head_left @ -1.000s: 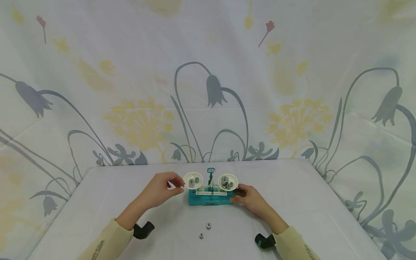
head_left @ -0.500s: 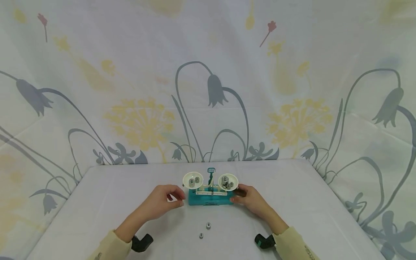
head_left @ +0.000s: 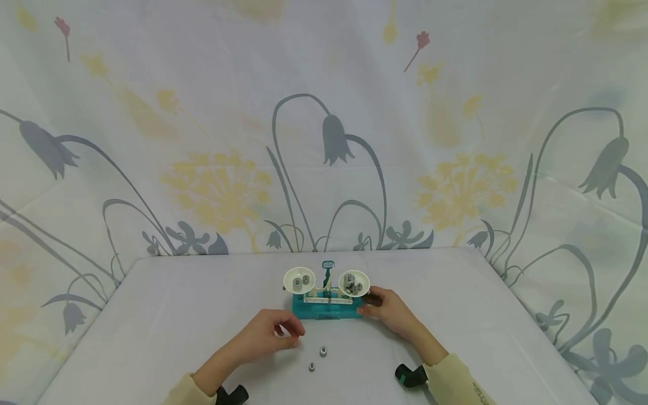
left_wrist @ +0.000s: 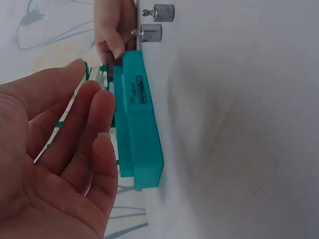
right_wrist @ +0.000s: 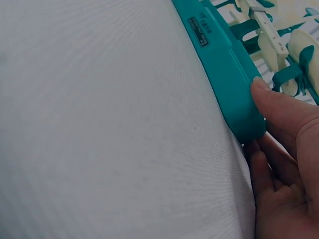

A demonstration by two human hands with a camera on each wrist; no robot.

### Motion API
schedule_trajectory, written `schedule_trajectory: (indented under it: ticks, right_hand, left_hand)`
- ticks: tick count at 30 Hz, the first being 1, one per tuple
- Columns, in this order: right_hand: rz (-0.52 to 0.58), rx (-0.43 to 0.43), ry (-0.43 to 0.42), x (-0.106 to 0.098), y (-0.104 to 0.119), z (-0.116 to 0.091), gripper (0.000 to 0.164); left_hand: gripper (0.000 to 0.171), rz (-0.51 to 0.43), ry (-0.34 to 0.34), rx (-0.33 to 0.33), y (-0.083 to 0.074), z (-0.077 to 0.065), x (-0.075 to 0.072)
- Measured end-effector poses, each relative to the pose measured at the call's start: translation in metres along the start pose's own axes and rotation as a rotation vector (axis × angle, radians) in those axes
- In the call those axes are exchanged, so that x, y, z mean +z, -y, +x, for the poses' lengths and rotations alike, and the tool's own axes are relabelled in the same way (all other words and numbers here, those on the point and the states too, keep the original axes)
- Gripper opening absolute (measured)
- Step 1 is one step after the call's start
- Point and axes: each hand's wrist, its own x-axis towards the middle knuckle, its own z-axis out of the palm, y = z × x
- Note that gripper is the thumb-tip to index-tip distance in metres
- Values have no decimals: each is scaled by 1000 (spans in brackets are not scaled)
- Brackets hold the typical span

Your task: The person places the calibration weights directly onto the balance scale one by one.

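A teal balance scale (head_left: pixel 326 308) stands mid-table. Its left pan (head_left: pixel 299 280) carries two small metal weights and its right pan (head_left: pixel 354 283) several. My right hand (head_left: pixel 368 304) grips the right end of the base (right_wrist: pixel 224 64), the thumb (right_wrist: pixel 279 107) pressed on its edge and the fingers tucked beside it. My left hand (head_left: pixel 293 334) hovers just in front of the base, fingers loosely curled and holding nothing (left_wrist: pixel 94 114). Two loose weights (head_left: pixel 323 351) (head_left: pixel 312 367) lie on the cloth right of that hand and appear in the left wrist view too (left_wrist: pixel 152 33).
A white cloth covers the table (head_left: pixel 152 315), and a flowered curtain (head_left: pixel 324 140) hangs close behind and on both sides. Black wrist cameras (head_left: pixel 230 395) (head_left: pixel 407 376) sit on my forearms near the front edge.
My left hand has come away from the left pan, moving back toward me and rightward to a spot beside the loose weights. The right hand has stayed on the base.
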Motion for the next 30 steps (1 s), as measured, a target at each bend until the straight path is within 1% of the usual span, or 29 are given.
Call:
schedule_trajectory:
  ticks: [4,9,16,20,25,30]
  right_hand:
    - [0,-2,0,0,0,0,60]
    - [-3,-1,-3,1,1,0,60]
    - [-12,-2,-3,0,1,0,59]
    - [-8,-21,0,-1,2,-2,59]
    - [-15,-24,-3,-1,8,-3,57]
    - [-20,-18,-5,1,13,-4,55]
  left_hand:
    - [11,-44,29,-17,0,0,8]
    - [12,-89,61,-21,0,-1,17]
    - [12,-144,107,-32,1,-1,25]
    - [14,-150,143,-21,4,0,30]
    - [15,-116,171,-3,8,0,34]
    - [16,-98,193,-19,8,0,36]
